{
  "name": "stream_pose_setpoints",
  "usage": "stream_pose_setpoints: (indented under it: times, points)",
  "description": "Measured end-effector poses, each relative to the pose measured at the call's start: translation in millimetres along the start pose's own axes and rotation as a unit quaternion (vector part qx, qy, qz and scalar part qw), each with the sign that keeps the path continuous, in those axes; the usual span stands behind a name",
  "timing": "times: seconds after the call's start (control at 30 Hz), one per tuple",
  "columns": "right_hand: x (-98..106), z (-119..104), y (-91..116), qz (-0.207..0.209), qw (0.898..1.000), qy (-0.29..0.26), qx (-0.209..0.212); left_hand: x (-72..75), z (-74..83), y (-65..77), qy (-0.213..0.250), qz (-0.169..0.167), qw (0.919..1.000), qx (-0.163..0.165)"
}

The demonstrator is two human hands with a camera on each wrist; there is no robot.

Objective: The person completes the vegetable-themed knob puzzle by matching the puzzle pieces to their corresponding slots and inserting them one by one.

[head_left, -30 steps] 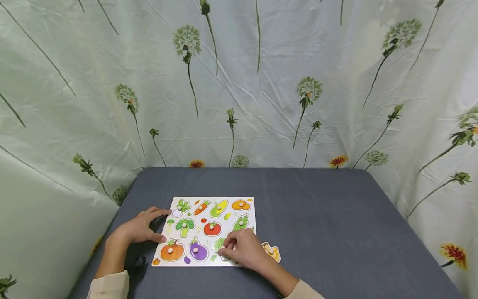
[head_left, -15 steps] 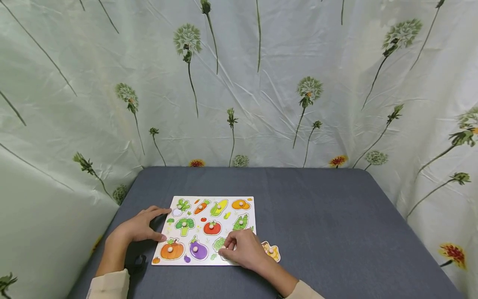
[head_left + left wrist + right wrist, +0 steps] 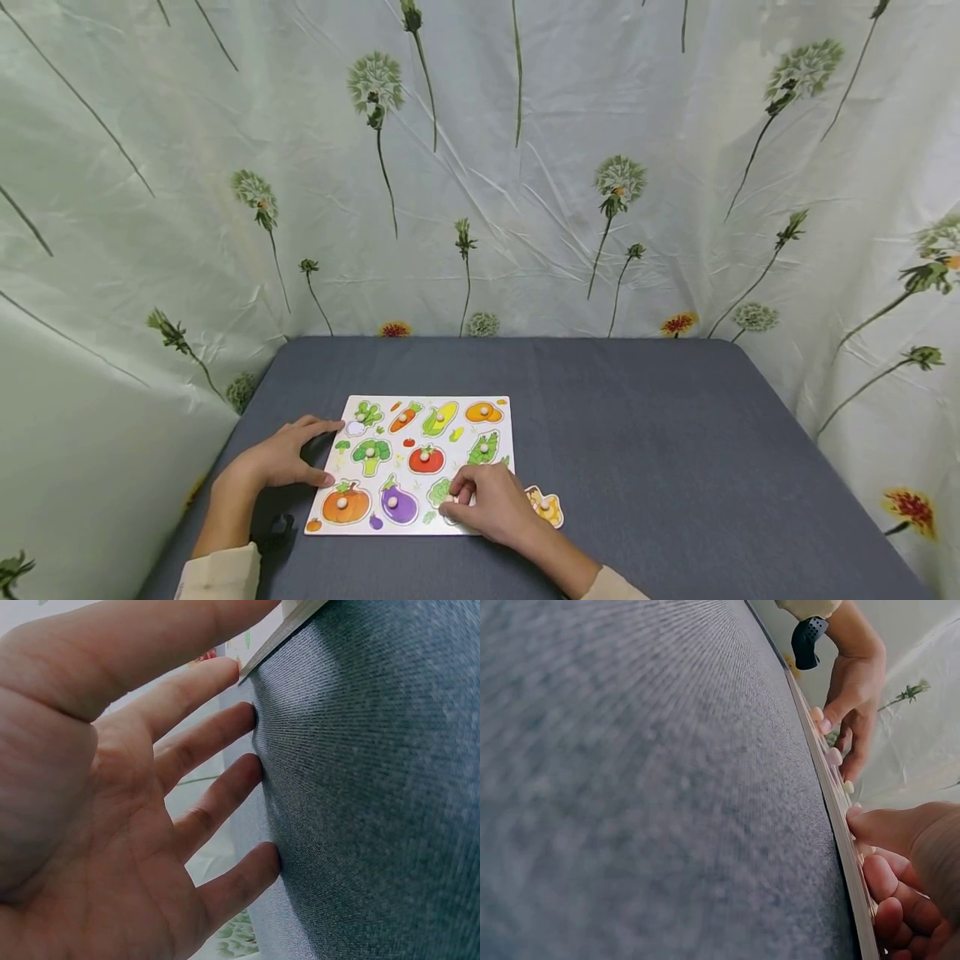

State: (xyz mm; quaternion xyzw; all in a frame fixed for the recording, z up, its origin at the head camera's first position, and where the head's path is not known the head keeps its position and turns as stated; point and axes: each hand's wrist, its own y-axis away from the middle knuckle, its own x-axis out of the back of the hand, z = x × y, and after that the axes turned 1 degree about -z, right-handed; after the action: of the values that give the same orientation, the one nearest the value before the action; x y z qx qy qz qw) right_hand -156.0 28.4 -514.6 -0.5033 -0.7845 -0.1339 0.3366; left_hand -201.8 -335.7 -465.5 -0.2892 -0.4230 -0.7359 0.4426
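A white wooden peg puzzle board (image 3: 352, 530) with vegetable pieces lies flat on the table. My left hand (image 3: 283, 454) is at its left side, thumb and forefinger touching the edge, the other fingers extended toward the cloth in the left wrist view. Over the lower right part of the board, my right hand (image 3: 491, 504) pinches at the knob of a green leafy vegetable piece (image 3: 439, 490), which is partly hidden by the fingers. Whether that piece lies flush in its slot, I cannot tell. Close by are the eggplant piece (image 3: 402, 507) and the tomato piece (image 3: 429, 460).
A loose-looking yellow-brown piece (image 3: 550, 510) with a knob lies just right of the board, behind the right wrist. Dark grey cloth covers the table (image 3: 637, 450). A curtain with a dandelion print (image 3: 525, 208) hangs behind and along both sides.
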Motion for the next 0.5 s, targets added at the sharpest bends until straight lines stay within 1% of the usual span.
stream_pose_setpoints:
  times: [0.17, 0.27, 0.33, 0.5]
  points:
    - [4, 4, 2, -0.024, 0.999, -0.031, 0.02, -0.6, -0.4, 0.4, 0.001, -0.001, 1.0, 0.001]
    - [8, 9, 4, -0.045, 0.996, -0.058, 0.044, -0.4, -0.4, 0.4, 0.001, -0.001, 1.0, 0.0]
    - [11, 12, 5, -0.052, 0.995, -0.073, 0.052, 0.2, 0.5, 0.8, 0.001, 0.0, 1.0, 0.0]
    - [21, 18, 9, -0.044, 0.993, -0.095, 0.063, 0.1, 1.5, 1.2, 0.001, 0.003, 1.0, 0.001]
